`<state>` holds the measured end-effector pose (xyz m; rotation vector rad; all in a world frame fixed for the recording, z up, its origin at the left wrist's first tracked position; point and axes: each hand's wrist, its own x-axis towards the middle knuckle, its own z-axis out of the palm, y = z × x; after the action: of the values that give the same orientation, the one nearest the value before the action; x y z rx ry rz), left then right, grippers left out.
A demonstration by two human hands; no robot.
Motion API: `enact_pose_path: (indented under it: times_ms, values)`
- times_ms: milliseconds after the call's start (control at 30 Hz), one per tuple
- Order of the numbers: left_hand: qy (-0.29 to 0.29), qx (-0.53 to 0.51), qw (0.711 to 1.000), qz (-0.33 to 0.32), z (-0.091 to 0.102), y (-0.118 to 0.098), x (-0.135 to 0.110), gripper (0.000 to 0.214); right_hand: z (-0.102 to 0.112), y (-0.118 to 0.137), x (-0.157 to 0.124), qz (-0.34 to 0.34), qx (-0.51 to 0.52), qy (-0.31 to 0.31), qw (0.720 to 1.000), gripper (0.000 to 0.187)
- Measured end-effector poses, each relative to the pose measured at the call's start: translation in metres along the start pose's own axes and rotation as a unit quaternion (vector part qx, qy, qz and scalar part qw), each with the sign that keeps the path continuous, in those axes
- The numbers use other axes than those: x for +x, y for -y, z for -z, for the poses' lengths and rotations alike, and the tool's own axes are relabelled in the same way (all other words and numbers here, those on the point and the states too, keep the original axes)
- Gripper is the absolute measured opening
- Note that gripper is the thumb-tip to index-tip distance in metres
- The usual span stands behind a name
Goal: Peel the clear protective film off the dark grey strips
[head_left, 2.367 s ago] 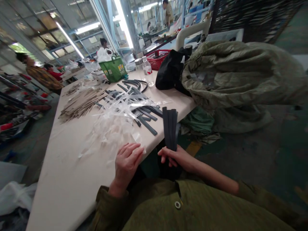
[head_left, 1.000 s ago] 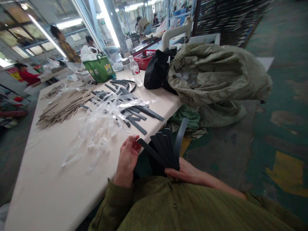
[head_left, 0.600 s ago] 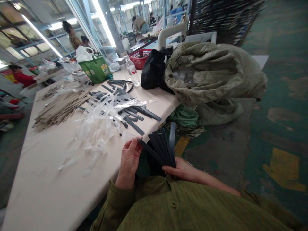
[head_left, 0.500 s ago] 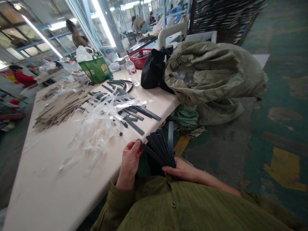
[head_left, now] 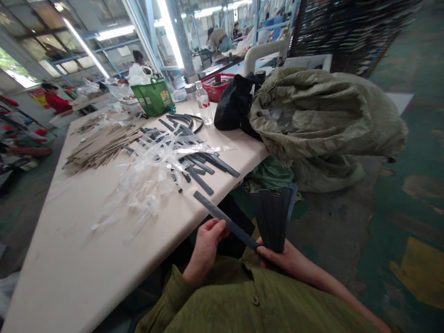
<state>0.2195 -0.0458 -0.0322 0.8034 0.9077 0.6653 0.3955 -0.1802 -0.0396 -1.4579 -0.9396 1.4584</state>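
Fanned out in my right hand (head_left: 277,254) is a bunch of dark grey strips (head_left: 272,215), gripped at their lower ends. A single dark strip (head_left: 222,216) slants up and left, apart from the bunch. My left hand (head_left: 208,245) pinches it near its middle between thumb and fingers, while its lower end meets my right thumb. More dark strips (head_left: 197,162) lie in a loose pile on the table, some of them curved. Thin, clear plastic strips (head_left: 145,175) are tangled over and beside that pile.
On the pale table (head_left: 86,268) lies a stack of brown strips (head_left: 100,150). Farther back stand a green bag (head_left: 152,97), a plastic bottle (head_left: 204,104), a red basket (head_left: 217,88) and a black bag (head_left: 234,104). A big woven sack (head_left: 319,129) sits at the right. People work in the background.
My left hand has shifted from the upper end of one strip to its middle. That strip now angles away from the fan in my right hand. The view has turned slightly left.
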Motion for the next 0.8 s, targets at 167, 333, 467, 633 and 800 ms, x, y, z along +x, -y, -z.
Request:
enact_pose_path:
  times_ms: [167,333,467,633,800]
  values:
    - [0.073,0.06,0.995,0.032,-0.016,0.022,-0.009,0.034,-0.001,0.0,0.001,0.014,-0.002,0.019,1.0,0.052]
    - [0.014,0.041,0.999,-0.012,-0.014,0.023,-0.004,0.033,0.023,-0.038,-0.025,-0.031,-0.08,-0.055,0.995,0.054]
    - [0.099,0.076,0.991,0.044,-0.023,0.03,-0.011,0.034,0.015,-0.037,-0.019,-0.024,-0.077,-0.08,0.994,0.055]
    - [0.161,0.09,0.982,0.042,-0.032,0.028,-0.019,0.037,0.012,-0.022,-0.009,0.035,-0.087,-0.045,0.995,0.051]
    - [0.151,0.109,0.983,0.015,-0.026,0.029,-0.019,0.035,0.038,-0.078,-0.032,0.023,-0.123,-0.067,0.99,0.051]
